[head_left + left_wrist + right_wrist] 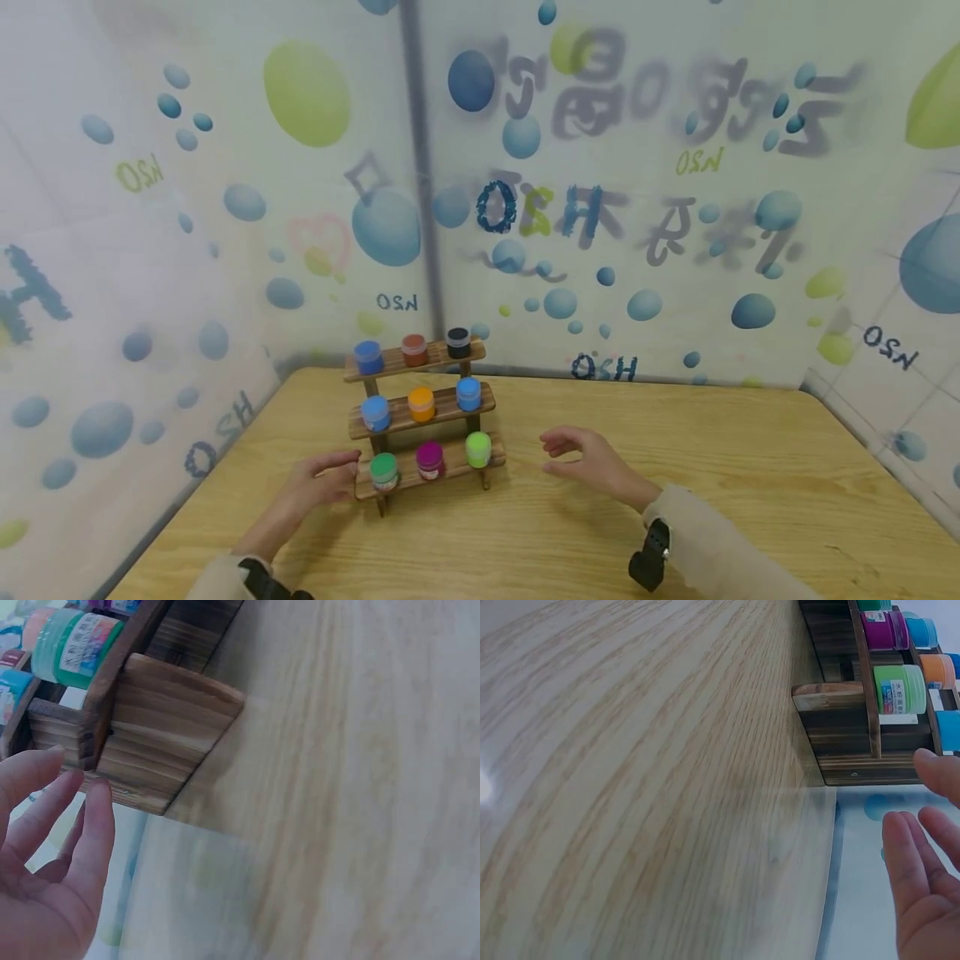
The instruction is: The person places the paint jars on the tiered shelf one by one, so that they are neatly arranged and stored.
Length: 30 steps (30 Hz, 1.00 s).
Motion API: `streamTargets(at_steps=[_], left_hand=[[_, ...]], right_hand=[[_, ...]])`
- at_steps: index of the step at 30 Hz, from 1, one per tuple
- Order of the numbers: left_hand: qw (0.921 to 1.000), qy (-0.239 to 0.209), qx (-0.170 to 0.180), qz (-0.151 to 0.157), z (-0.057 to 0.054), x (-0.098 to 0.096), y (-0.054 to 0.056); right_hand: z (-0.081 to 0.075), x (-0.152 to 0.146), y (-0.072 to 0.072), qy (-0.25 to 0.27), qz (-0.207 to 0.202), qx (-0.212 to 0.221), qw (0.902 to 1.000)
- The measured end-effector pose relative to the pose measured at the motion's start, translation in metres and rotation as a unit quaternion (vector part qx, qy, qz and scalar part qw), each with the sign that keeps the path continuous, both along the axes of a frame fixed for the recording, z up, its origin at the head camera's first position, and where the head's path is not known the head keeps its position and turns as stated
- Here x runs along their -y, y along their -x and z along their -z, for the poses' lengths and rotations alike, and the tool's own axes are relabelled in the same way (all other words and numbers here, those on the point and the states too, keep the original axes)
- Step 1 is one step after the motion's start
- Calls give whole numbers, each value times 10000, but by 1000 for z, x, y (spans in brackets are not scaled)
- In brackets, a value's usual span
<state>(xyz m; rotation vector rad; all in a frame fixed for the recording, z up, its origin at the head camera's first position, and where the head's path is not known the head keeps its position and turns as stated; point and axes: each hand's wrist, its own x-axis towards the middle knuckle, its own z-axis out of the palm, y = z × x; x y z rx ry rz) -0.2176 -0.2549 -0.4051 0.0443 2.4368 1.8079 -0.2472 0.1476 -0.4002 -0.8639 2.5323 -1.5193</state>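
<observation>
A three-step wooden rack point(405, 474) stands on the table with small paint jars on every step. On the lowest step are a green jar point(384, 472), a magenta jar point(430, 460) and a lime jar point(478, 450). My left hand point(311, 487) is at the rack's left end with fingers loosely bent; in the left wrist view its fingertips point(97, 795) come close to the step's end, and whether they touch I cannot tell. To the right of the rack, apart from it, my right hand point(592, 467) hovers with fingers relaxed, holding nothing.
The middle step carries two blue jars and an orange jar point(422, 404); the top one has blue, red-brown and black point(458, 343) jars. Behind the wooden table point(720, 467) hangs a pale curtain point(645, 250) with printed bubbles, enclosing the sides too.
</observation>
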Motion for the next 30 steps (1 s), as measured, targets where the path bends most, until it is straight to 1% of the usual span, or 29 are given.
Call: streamTargets(at_steps=[2, 5, 9, 11, 14, 17, 18, 20, 21, 23, 25, 27, 30], left_hand=[[9999, 128, 13, -52, -5, 3, 0], [9993, 327, 19, -152, -16, 7, -1], [9991, 337, -149, -199, -30, 16, -4], [9987, 302, -312, -263, -37, 22, -6], [9969, 75, -665, -414, -49, 26, -11], [9907, -299, -1171, -620, -61, 24, -15], [9883, -396, -1328, -644, -65, 22, -16], [9857, -425, -1491, -655, -74, 15, -17], [9858, -396, -1516, -611, -78, 10, -17], [9867, -212, -1533, -504, -87, -3, -16], [9865, -134, -1577, -425, -94, -21, -15], [9829, -170, -1791, -391, -100, -42, -12], [9755, -433, -2141, -252, -108, -76, -8]], right_hand=[[0, -3, 0, -33, 79, -20, 10000], [1, -9, 1, -20, 171, -18, 9999], [-1, -16, 0, 16, 303, -8, 9995], [-2, -19, 0, 28, 376, -24, 9993], [-3, -24, 1, -51, 510, -126, 9986], [-3, -29, 2, -138, 603, -206, 9979], [-3, -31, 2, -168, 631, -203, 9977], [-3, -35, 2, -225, 685, -190, 9972], [-4, -37, 2, -263, 720, -188, 9969], [-6, -40, 1, -334, 839, -189, 9957], [-10, -44, 1, -407, 916, -231, 9947], [-13, -46, 1, -473, 996, -241, 9936], [-16, -49, 3, -519, 1064, -216, 9927]])
